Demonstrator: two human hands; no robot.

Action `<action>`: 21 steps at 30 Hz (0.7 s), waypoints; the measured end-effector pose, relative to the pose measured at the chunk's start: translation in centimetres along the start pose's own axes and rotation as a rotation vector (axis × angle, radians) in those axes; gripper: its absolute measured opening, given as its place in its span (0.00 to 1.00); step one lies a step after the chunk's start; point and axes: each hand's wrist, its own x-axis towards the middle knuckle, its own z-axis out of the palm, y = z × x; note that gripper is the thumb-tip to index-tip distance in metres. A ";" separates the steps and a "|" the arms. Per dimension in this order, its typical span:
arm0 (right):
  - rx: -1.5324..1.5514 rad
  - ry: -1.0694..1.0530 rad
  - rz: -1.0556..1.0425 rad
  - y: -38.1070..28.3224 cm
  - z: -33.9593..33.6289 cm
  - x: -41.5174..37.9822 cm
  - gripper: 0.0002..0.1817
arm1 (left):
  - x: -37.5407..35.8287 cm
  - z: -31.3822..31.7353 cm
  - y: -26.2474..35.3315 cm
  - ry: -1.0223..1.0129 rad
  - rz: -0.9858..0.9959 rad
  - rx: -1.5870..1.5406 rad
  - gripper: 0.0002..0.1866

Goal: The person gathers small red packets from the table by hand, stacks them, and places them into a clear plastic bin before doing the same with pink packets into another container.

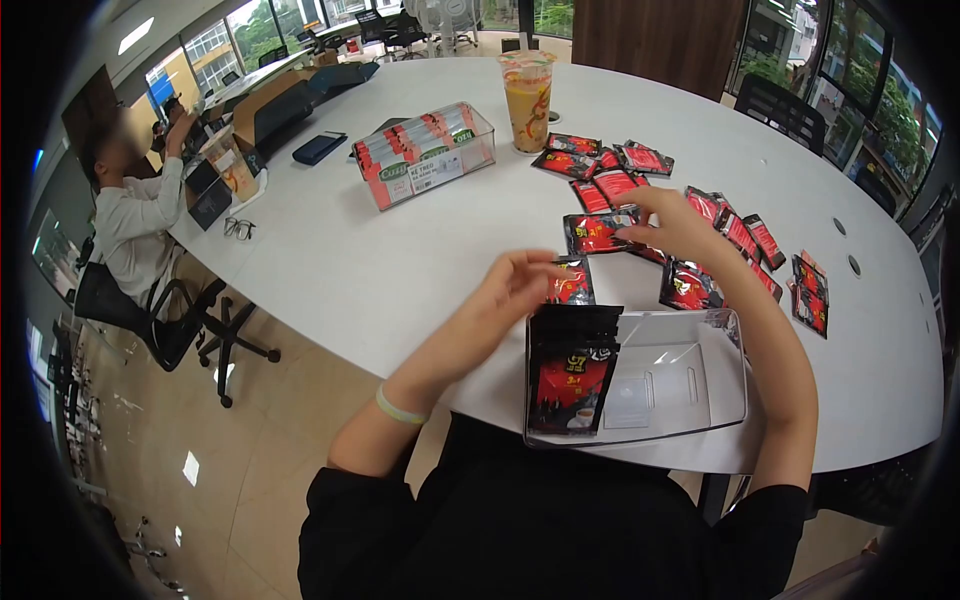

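Observation:
My right hand (675, 225) reaches over the scattered coffee sachets, thumb and fingers apart. Its thumb tip is right at the edge of a red and black coffee sachet (592, 234). Nearer to me, my left hand (515, 288) is loosely curved, fingers apart and nothing in them, beside another coffee sachet (573, 278). Below both hands is a clear plastic box (685, 430) at the table's near edge. A row of coffee sachets (572, 385) stands upright in its left end, while its right part shows bare plastic.
More sachets (740, 235) lie scattered to the right on the white table (420, 260). Farther back are a box of stick packs (425, 155), a drink cup (527, 105) and a dark wallet (320, 148). Glasses (239, 229) lie left, near a seated person (140, 210).

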 end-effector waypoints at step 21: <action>0.092 -0.093 -0.167 -0.1 6.7 1.2 0.43 | 13.0 -6.9 -6.3 0.231 0.088 -0.195 0.18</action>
